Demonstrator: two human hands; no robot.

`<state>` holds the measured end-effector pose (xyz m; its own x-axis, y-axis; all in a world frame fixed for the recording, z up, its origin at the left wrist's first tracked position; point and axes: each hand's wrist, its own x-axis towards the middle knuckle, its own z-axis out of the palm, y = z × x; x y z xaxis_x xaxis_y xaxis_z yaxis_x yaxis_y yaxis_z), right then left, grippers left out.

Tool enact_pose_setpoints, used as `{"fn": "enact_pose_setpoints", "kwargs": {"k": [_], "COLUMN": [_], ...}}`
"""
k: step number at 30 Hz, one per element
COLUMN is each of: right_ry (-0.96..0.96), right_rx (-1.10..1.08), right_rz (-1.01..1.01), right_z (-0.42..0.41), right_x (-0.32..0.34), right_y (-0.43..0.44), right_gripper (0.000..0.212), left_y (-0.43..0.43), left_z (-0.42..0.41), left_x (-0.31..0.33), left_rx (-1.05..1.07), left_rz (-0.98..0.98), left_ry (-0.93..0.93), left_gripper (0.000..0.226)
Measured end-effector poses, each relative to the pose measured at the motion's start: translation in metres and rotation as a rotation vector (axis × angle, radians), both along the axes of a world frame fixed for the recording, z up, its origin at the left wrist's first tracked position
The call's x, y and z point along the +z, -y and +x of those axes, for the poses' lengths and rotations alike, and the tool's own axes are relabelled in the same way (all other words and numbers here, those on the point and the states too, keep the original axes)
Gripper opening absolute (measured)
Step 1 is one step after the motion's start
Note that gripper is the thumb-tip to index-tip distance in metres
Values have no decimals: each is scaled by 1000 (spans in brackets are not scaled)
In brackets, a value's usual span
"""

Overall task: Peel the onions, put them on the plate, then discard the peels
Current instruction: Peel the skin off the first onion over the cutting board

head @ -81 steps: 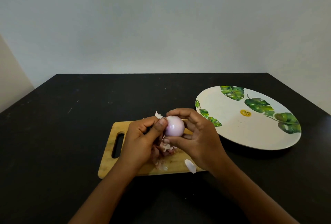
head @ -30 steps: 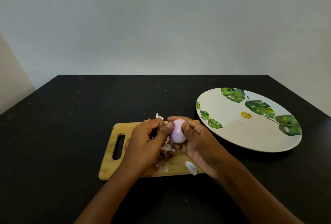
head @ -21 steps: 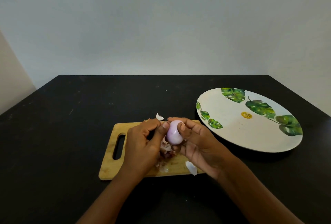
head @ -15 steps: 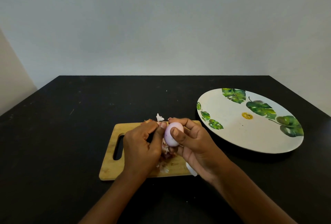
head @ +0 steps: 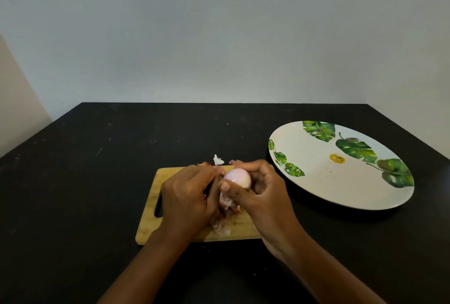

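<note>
Nearest to us, our two bare forearms reach in from the lower edge and converge over the small rectangular wooden cutting board (head: pixel 155 190) with its slotted handle on the left. Our right hand (head: pixel 264 196) cups the small, round, pale pink onion (head: pixel 237 178) just above the board, index finger arched over its top and thumb pressed against its near left side; we judge this grip is meant to steady it and leave the left end bare for peeling. Our left hand (head: pixel 188 197) is curled knuckles-up right beside it, fingertips bunched against the onion's left end; they seem to be pinching at a last strip of skin, though whether anything is actually caught between them we cannot tell. We work low over the board, likely so that what comes off drops there: a heap of papery pink-and-white onion peels (head: pixel 225 216) lies beneath and between our hands, and one curled white scrap of peel (head: pixel 218 160) sits at the board's far edge. The onion looks smooth and glossy, so we judge the peeling nearly done. Further off to the right, on the matte black table (head: pixel 97 182), waits the large round white plate with green leaf prints (head: pixel 341 182), holding no onion, close enough for the right hand to reach. Beyond the table's far edge stands a plain pale wall (head: pixel 219 36).
</note>
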<state>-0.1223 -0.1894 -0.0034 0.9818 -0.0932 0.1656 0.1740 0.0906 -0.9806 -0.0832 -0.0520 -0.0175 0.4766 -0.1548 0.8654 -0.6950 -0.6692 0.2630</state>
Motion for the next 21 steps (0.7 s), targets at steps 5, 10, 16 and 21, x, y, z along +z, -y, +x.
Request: {"fn": "enact_pose_setpoints", "kwargs": {"k": [5, 10, 16, 21], "right_ry": [27, -59, -115, -110], "right_rx": [-3, 150, 259, 297], "right_rz": [19, 207, 309, 265], "right_z": [2, 5, 7, 8], "right_x": [7, 4, 6, 4], "right_y": [5, 6, 11, 11], "right_gripper": [55, 47, 40, 43], "left_y": [11, 9, 9, 7], "left_z": [-9, -9, -7, -2], "left_x": [12, 14, 14, 8], "left_rx": [-94, -86, -227, -283], "left_rz": [-148, -320, -387, -353], "left_ry": [-37, -232, -433, -523], "left_gripper": [31, 14, 34, 43]}}
